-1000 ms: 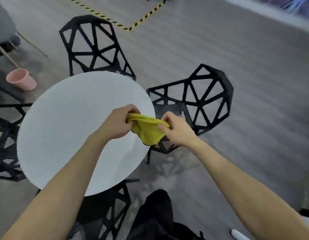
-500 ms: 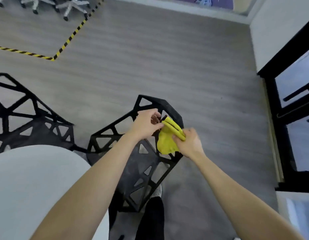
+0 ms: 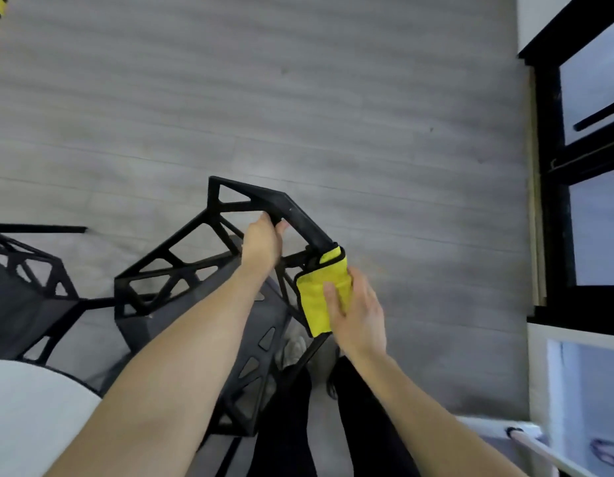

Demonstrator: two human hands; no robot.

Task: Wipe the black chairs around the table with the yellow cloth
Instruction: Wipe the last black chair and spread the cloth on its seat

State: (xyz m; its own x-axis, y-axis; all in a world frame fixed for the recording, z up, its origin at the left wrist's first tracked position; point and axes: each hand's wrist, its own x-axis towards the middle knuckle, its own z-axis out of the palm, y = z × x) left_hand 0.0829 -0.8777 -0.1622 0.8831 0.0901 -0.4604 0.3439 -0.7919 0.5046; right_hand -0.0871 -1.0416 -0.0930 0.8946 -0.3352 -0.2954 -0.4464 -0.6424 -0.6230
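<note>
The yellow cloth point(image 3: 324, 294) lies folded over the black chair point(image 3: 195, 270)'s backrest edge, pressed there by the right hand point(image 3: 358, 313) with flat fingers. The left hand point(image 3: 262, 244) grips the top bar. A white table point(image 3: 30, 418) sits beside.

One head-worn camera looks steeply down (wide-angle) at the near chair point(image 3: 209, 266) and floor point(image 3: 333, 98)

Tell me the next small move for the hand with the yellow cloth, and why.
Probably slide the right hand up the rail. It presses the folded yellow cloth against the lower end of the black lattice chair's back edge, the bare rail above looks unwiped, and the left hand grips the frame, steadying it.
</note>
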